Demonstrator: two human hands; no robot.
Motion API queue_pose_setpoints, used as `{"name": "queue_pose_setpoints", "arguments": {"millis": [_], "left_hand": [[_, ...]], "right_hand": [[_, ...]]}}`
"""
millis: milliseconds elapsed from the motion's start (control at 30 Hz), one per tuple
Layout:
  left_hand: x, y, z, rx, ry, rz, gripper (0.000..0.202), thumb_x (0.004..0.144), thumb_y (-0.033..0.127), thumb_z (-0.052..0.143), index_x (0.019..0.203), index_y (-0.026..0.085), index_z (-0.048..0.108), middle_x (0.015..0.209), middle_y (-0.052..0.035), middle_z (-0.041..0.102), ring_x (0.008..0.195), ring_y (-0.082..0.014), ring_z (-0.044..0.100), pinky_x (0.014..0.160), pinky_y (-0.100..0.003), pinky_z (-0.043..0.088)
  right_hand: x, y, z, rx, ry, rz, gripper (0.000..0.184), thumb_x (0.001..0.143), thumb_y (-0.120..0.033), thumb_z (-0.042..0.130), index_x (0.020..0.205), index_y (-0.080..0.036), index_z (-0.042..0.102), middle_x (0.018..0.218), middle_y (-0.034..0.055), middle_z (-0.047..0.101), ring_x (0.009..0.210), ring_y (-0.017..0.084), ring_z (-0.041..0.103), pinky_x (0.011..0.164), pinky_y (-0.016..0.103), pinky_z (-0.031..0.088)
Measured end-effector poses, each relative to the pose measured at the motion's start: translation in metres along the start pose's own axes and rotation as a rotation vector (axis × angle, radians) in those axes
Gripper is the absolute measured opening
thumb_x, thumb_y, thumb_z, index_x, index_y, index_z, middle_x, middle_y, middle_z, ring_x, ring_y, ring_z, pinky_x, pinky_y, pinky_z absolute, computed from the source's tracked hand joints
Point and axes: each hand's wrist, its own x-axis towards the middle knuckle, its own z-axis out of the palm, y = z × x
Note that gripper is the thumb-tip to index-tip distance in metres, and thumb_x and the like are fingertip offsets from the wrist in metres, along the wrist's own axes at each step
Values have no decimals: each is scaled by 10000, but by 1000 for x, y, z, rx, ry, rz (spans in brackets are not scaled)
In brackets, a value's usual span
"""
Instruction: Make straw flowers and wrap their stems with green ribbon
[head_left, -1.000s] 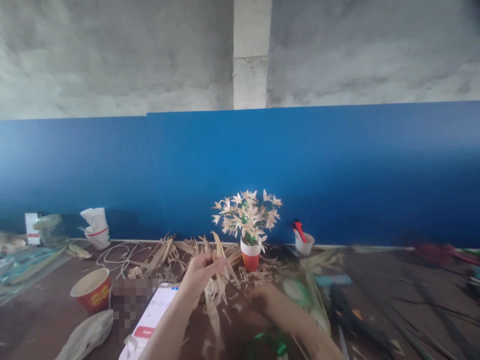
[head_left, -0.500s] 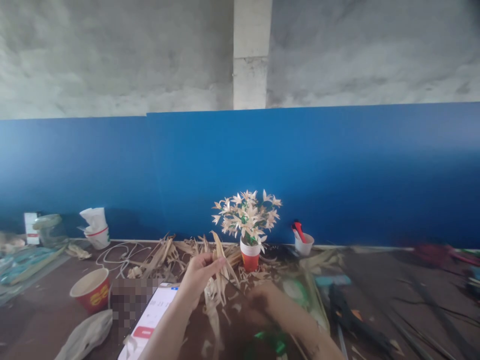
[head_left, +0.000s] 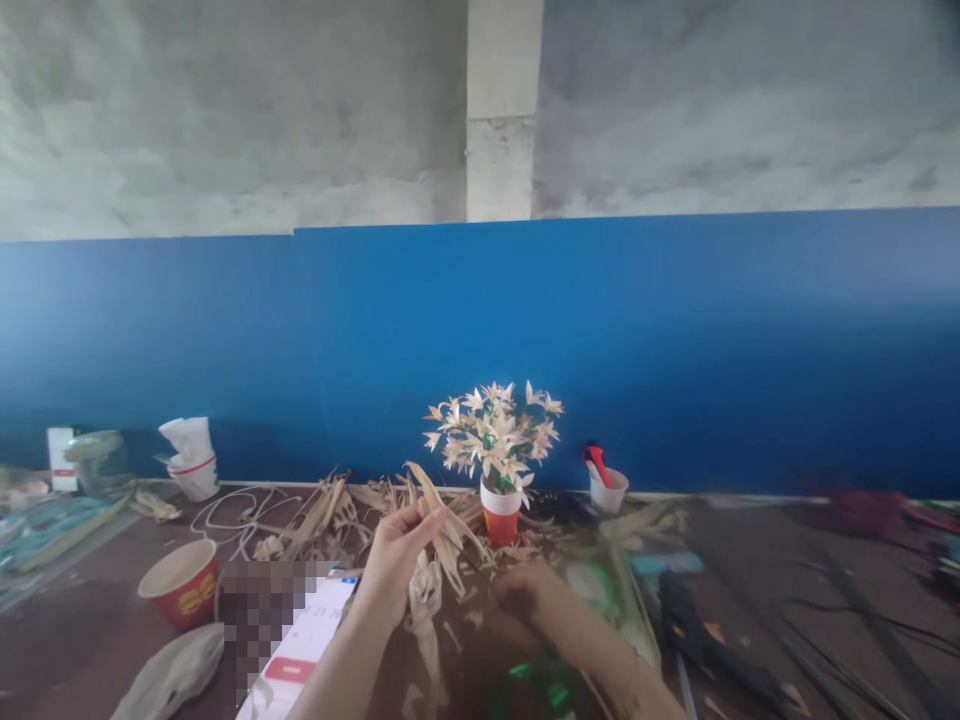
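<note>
My left hand (head_left: 405, 545) pinches a strip of dried husk (head_left: 427, 490), which looks like corn husk and fans out above and below the fingers. To its right, my right hand (head_left: 525, 590) is blurred and curled round a thin dark rod (head_left: 476, 567). The rod's tip points at the lower end of the husk; whether they touch I cannot tell. Behind the hands stands a red and white paper cup (head_left: 501, 522) holding a bunch of pale husk flowers (head_left: 495, 435) on green stems. More husk pieces (head_left: 425, 600) lie beneath my left hand.
A phone (head_left: 300, 640) lies by my left forearm, near a red paper cup (head_left: 180, 582). A husk heap (head_left: 330, 510) lines the blue partition (head_left: 375, 340). At right are a white cup (head_left: 607, 490) with a red-handled tool and a black glue gun (head_left: 712, 640).
My left hand and the husk have shifted slightly, the husk's top tilting left. The rod's tip has drawn a little to the right, away from the left fingers.
</note>
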Motion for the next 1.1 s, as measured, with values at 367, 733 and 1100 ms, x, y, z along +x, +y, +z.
{"name": "queue_pose_setpoints", "arguments": {"millis": [367, 733, 1100], "left_hand": [[-4, 0, 11, -113, 110, -27, 276, 566, 349, 796, 628, 123, 650, 536, -12, 645, 489, -117, 577, 496, -203, 422], [-3, -9, 13, -203, 155, -23, 258, 582, 326, 794, 700, 127, 679, 535, 2, 648, 477, -114, 579, 503, -209, 443], [-12, -13, 26, -312, 275, -47, 265, 555, 318, 808, 635, 146, 623, 497, 56, 544, 443, -63, 506, 468, -169, 421]], "right_hand": [[-2, 0, 2, 46, 24, 53, 222, 716, -364, 648, 737, -151, 708, 593, 5, 616, 631, 155, 565, 609, 238, 450], [1, -3, 3, 72, 11, 77, 282, 670, -401, 682, 751, -133, 706, 655, 23, 641, 640, 157, 560, 589, 233, 438], [1, -28, 6, 32, 16, 11, 214, 702, -334, 626, 680, -134, 698, 626, 18, 627, 623, 152, 542, 612, 245, 446]]}}
